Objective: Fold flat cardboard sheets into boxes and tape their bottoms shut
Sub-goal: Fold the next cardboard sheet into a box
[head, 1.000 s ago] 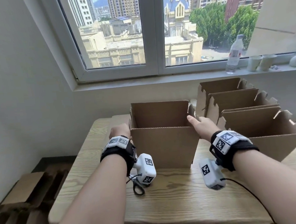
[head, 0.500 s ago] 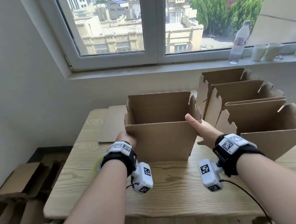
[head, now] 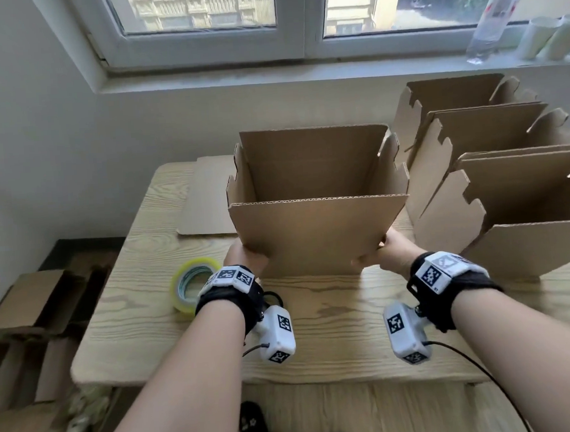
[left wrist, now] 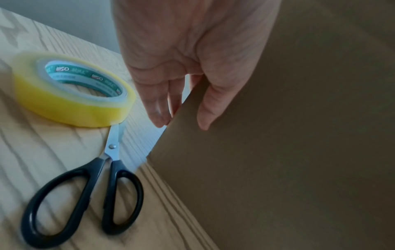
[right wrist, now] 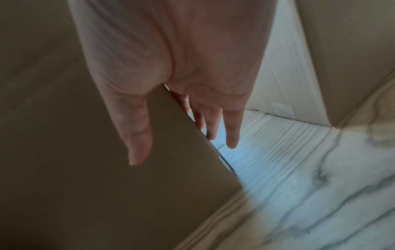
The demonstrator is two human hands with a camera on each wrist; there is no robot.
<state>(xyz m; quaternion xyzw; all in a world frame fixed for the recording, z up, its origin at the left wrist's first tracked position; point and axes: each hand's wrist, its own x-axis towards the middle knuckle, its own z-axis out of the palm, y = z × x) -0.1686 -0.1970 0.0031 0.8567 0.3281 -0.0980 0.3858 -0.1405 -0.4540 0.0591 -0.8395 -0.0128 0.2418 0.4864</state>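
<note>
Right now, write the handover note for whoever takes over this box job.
Left hand: grips the open box's lower left corner, thumb on the near wall, fingers round the side.
Right hand: grips the lower right corner the same way.
The box stands upright on the table, top flaps up.
Tape roll and scissors lie on the table beside the left hand.
Three more open boxes stand to the right; a flat sheet lies behind the tape.
Done: this sheet is opened into a box.
Left: whether its bottom is taped cannot be seen; check, then fold the flat sheet.
</note>
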